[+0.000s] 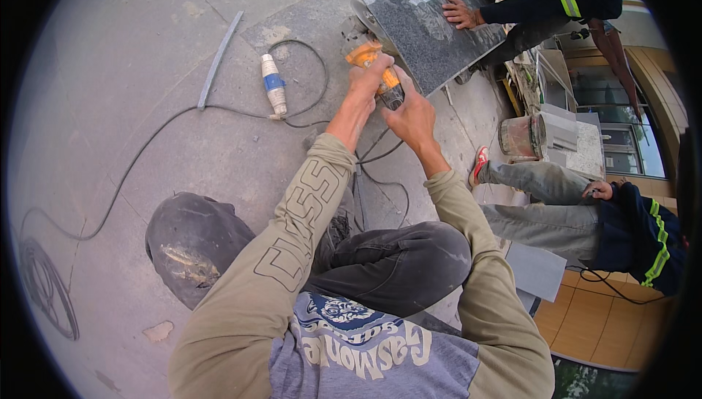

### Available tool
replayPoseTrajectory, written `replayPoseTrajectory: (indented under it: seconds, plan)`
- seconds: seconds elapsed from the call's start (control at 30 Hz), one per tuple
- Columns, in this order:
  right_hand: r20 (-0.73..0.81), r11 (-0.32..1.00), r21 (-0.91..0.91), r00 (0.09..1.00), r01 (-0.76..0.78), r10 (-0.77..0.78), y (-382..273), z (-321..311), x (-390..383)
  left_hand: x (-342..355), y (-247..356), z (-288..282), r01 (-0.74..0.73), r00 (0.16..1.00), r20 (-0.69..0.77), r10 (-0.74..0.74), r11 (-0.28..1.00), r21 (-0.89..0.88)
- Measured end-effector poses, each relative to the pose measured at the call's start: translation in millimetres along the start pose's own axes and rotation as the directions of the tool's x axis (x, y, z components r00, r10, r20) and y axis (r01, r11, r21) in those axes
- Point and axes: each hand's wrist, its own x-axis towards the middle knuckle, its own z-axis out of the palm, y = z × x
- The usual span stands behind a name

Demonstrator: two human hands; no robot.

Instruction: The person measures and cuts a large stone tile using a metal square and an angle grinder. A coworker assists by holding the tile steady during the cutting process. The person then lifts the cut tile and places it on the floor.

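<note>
Fingers of both my left hand [369, 77] and right hand [411, 115] close around the orange-and-black angle grinder [380, 74], its disc against the dark granite slab [431, 26].

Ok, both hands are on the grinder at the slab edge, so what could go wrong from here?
1. A co-worker's hand lies flat on the dark stone slab, close to the orange grinder; a slip or kick could reach it.
2. The black cable runs under the left hand and right hand and between the knees, so it might snag or get cut.
3. Both hands look bare; chips or dust could hurt them.
</note>
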Motion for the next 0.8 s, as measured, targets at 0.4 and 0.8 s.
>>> replayPoseTrajectory:
  seconds: [0.4,0.8]
  plan:
    - [0.029,0.999,0.033,0.999,-0.014,0.013,-6,-3,4,-3,10,4,-0.022,0.998,-0.054,0.021,1.000,-0.016]
    - [0.020,1.000,0.000,1.000,0.012,-0.012,-8,0,10,5,16,2,0.033,0.999,-0.013,-0.032,0.997,0.075]
